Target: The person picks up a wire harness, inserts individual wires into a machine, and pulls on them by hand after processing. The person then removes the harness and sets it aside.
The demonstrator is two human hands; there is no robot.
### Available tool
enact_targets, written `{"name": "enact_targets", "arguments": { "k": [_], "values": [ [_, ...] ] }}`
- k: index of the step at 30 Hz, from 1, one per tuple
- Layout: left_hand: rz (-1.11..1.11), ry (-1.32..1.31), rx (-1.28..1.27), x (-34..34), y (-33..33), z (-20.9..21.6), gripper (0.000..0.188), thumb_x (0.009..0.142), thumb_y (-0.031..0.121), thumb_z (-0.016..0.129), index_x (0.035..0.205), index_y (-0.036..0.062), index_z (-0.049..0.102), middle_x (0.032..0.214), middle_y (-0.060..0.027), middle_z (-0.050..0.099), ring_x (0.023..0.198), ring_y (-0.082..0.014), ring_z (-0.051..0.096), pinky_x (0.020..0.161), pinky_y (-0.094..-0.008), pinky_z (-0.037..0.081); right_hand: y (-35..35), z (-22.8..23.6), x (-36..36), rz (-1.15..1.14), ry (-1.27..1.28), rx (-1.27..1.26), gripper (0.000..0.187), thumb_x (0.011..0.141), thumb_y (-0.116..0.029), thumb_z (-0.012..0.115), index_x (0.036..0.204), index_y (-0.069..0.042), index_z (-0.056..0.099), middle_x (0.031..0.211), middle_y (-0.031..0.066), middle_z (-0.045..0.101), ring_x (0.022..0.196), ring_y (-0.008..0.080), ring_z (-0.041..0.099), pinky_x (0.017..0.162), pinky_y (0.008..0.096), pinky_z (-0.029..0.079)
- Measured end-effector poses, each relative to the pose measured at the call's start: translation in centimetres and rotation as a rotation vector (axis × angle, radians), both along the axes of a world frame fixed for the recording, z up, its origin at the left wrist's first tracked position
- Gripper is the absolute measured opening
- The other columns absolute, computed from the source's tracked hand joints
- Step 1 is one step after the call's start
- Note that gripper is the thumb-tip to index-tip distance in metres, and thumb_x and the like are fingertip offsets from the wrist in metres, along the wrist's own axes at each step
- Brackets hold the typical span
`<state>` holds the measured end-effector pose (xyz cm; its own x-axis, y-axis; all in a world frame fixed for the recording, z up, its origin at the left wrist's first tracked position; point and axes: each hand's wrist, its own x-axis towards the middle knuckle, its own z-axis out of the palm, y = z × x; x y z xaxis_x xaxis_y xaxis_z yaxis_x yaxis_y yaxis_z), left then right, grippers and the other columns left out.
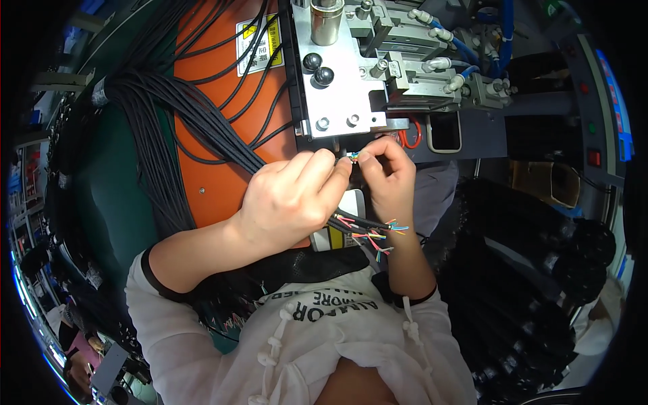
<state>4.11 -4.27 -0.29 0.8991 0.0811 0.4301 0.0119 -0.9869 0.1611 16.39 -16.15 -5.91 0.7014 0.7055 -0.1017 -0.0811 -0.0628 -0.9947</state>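
Note:
Both of my hands meet just below the front edge of a metal press fixture (pixel 345 101). My left hand (pixel 290 192) is closed around several black braided cables (pixel 202 115), its fingertips at a small bit of coloured wires (pixel 356 156). My right hand (pixel 391 177) pinches those same wires between thumb and forefinger. A small pale piece shows at the fingertips, too small to name. Below my left hand, more cable ends spread out with bare coloured wires (pixel 371 236) in red, yellow, blue and white. My fingers partly hide where wires and fixture meet.
Black cables run over an orange panel (pixel 223 182) and a green surface (pixel 111 189) at left. Pneumatic cylinders (pixel 425 74) with blue hoses stand behind. A phone-shaped dark object (pixel 444 132) lies right of the fixture. Coiled black cables (pixel 513 304) pile at right. A person (pixel 84 358) sits far left.

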Motion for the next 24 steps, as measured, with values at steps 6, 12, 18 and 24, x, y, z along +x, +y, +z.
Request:
{"name": "enact_targets", "arguments": {
  "k": [6, 12, 18, 24],
  "values": [
    [-0.007, -0.016, 0.017, 0.1, 0.6, 0.2, 0.019, 0.069, 0.008, 0.064, 0.087, 0.0019, 0.065, 0.072, -0.0004, 0.045, 0.061, -0.0107, 0.053, 0.047, -0.023, 0.04, 0.4, 0.4, 0.0, 0.005, -0.305, 0.014, 0.007, 0.084, -0.004, 0.064, 0.083, 0.0, 0.058, 0.077, -0.0001, 0.057, 0.071, 0.0067, 0.05, 0.065, 0.0224, 0.041],
    [0.024, 0.063, 0.016, -0.5, 0.6, 1.0, 0.019, 0.069, 0.008, 0.064, 0.088, 0.003, 0.065, 0.075, -0.0013, 0.05, 0.06, -0.0112, 0.055, 0.052, -0.0246, 0.043, 0.3, 0.3, -0.4, -0.055, -0.274, -0.028, 0.008, 0.083, -0.004, 0.066, 0.084, 0.0, 0.059, 0.079, 0.0012, 0.059, 0.073, 0.008, 0.053, 0.067, 0.0207, 0.041],
    [0.094, 0.134, 0.055, -1.5, 0.3, 1.1, 0.021, 0.068, 0.008, 0.064, 0.088, 0.0047, 0.066, 0.074, -0.0013, 0.05, 0.06, -0.0123, 0.057, 0.053, -0.026, 0.043, -0.7, 0.9, 1.0, 0.044, -0.189, 0.133, 0.011, 0.078, -0.002, 0.07, 0.086, 0.0, 0.062, 0.08, 0.0034, 0.061, 0.075, 0.0152, 0.057, 0.069, 0.0228, 0.043],
    [-0.001, 0.115, -0.091, -0.9, 1.3, 1.9, 0.023, 0.068, 0.008, 0.065, 0.091, 0.0053, 0.068, 0.074, -0.0025, 0.053, 0.06, -0.0129, 0.058, 0.055, -0.0262, 0.044, -1.3, 2.1, 2.1, 0.472, -0.474, 0.566, 0.019, 0.071, 0.002, 0.074, 0.088, -0.001, 0.065, 0.084, 0.0073, 0.063, 0.079, 0.0196, 0.06, 0.071, 0.0286, 0.045]
  ]
}}
